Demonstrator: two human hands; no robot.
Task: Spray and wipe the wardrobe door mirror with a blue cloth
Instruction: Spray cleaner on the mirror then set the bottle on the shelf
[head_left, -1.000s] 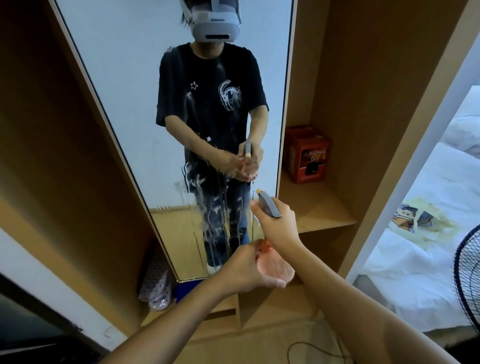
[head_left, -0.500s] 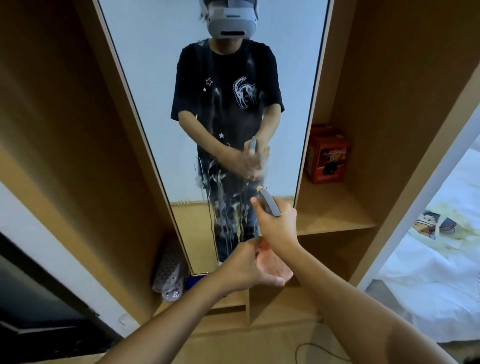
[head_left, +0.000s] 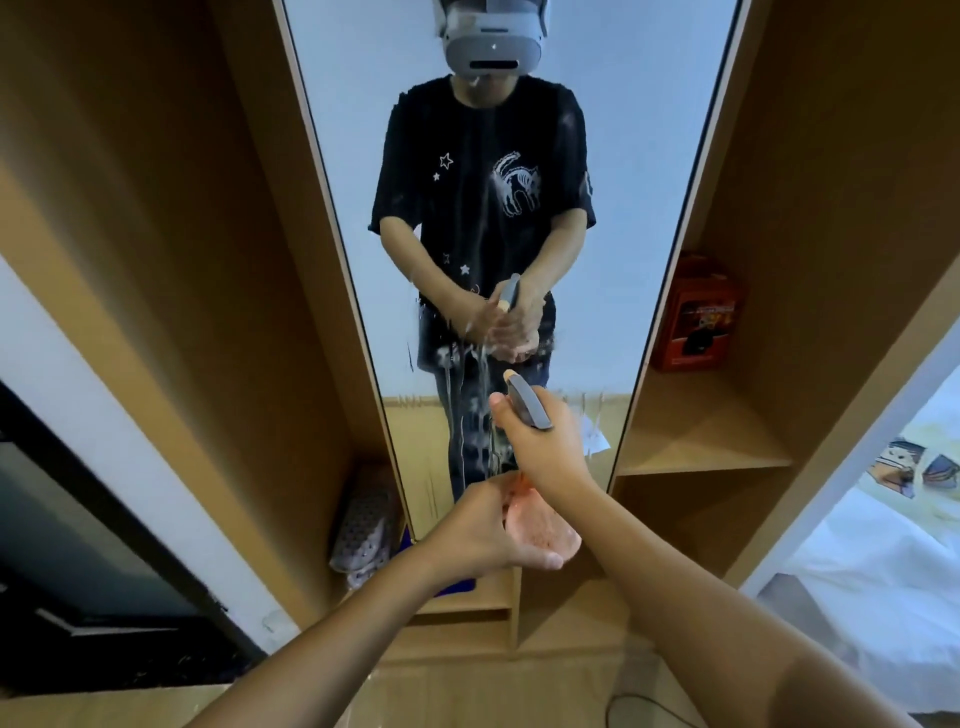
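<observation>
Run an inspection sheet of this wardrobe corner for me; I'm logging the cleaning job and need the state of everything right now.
Surface: mirror on the wardrobe door, wet streaks and foam running down its lower middle.
Job's things: spray bottle, pinkish body, grey trigger head aimed at the glass. A blue thing shows at the mirror's foot; cannot tell if it is the cloth.
Clutter: red box on the wooden shelf; spotted slippers at the wardrobe bottom.
Grippers: right hand grips the trigger head; left hand holds the bottle's body.
Cables: dark cable on the floor.
Surroundings: bed with white sheet to the right.
</observation>
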